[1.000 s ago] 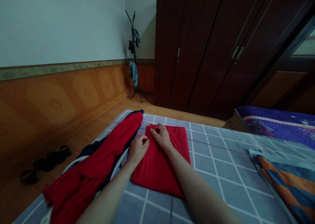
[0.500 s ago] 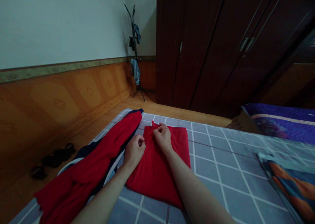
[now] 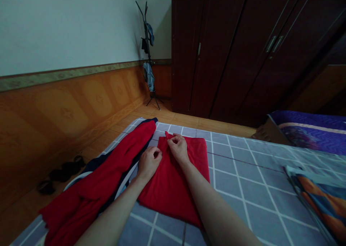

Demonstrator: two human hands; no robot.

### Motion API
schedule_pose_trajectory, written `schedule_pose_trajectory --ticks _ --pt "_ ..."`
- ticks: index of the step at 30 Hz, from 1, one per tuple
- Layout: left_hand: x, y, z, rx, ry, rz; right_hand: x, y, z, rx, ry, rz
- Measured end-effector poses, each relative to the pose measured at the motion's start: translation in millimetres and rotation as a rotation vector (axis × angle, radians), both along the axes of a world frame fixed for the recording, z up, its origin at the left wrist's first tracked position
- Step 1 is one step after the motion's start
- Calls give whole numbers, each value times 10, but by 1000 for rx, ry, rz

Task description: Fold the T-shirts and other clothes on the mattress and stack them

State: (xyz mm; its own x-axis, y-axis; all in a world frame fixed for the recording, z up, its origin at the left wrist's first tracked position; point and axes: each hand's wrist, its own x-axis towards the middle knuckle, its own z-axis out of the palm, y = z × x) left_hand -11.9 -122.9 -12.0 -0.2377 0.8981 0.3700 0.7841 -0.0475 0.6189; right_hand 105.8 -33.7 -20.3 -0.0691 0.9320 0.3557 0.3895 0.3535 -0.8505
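A folded red shirt (image 3: 175,188) lies in a rough rectangle on the bed. My left hand (image 3: 148,163) is closed in a pinch at its left edge, thumb against index finger. Near the far edge, my right hand (image 3: 178,147) pinches the cloth too, and a small corner of fabric sticks up beside its fingers. The cloth between the fingertips is mostly hidden. To the left of my left forearm is a long pile of clothes, with a loose red garment (image 3: 108,174) over navy and white ones.
Grey checked bedding (image 3: 235,181) covers the bed. A folded orange and blue cloth (image 3: 321,199) lies at the right. Beyond the bed stand a dark wardrobe (image 3: 211,51), a coat rack (image 3: 148,51) and a purple mattress (image 3: 310,132). Dark footwear (image 3: 65,170) is on the floor at left.
My left hand has shifted slightly right and away from me along the shirt's left edge. My right hand keeps its pinch at nearly the same spot. The view has moved slightly.
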Motion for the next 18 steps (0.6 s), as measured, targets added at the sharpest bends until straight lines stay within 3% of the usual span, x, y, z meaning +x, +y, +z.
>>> schedule_pose_trajectory --ticks 8,15,18 --pt "-99 -4 22 -17 -103 157 30 -35 5 43 -121 39" --pt "-70 16 -10 -26 -129 83 1 -62 -19 73 -234 51" --pt "-125 32 -20 -31 -126 133 -10 -67 -24 77 -271 34"
